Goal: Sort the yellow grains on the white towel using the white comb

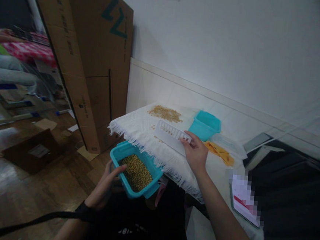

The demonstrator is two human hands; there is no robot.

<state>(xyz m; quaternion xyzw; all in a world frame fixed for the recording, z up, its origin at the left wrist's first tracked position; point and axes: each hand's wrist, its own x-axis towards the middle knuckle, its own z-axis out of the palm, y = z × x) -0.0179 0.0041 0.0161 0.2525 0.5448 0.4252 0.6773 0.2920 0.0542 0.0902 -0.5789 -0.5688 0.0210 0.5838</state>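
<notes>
Beans (137,172), small, round and yellow-green, lie in a teal rectangular plastic tub (117,153), whose side the left hand (110,178) grips with its thumb over the rim, beside the edge of a white fringed cloth (129,122). The right hand (197,154) has its grip on the end of a white slotted plastic strip (171,142) over that cloth. Beyond lie pale yellow loose beans (166,114), and a second teal plastic tub (202,129) stands near a crumpled orange-yellow cloth (220,152).

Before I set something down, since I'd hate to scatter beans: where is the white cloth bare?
The cloth looks bare left of the bean pile and between the yellow rag and tablet. It's crowded around the far blue box, with the right hand, tray and rag close by.
</notes>
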